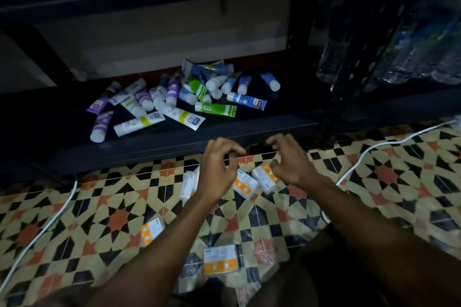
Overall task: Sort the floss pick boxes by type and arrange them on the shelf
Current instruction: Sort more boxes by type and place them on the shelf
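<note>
Several floss pick boxes, clear with white and orange labels, lie on the patterned tile floor. Two boxes point(245, 184) point(265, 177) sit side by side just below the shelf edge. A paler box point(189, 183) lies left of them, partly behind my left hand point(219, 164). Nearer me are one box point(152, 230) and another point(220, 259). My left hand hovers above the floor with curled fingers and holds nothing. My right hand point(290, 159) hovers over the two boxes, fingers spread, not touching them. The dark bottom shelf point(274, 129) stands just behind both hands.
A heap of tubes point(174, 99) in purple, blue, green and white lies on the bottom shelf. Wrapped water bottles point(404, 52) stand at the right behind a black upright point(334, 112). White cables point(369, 154) point(45, 229) run over the floor on both sides.
</note>
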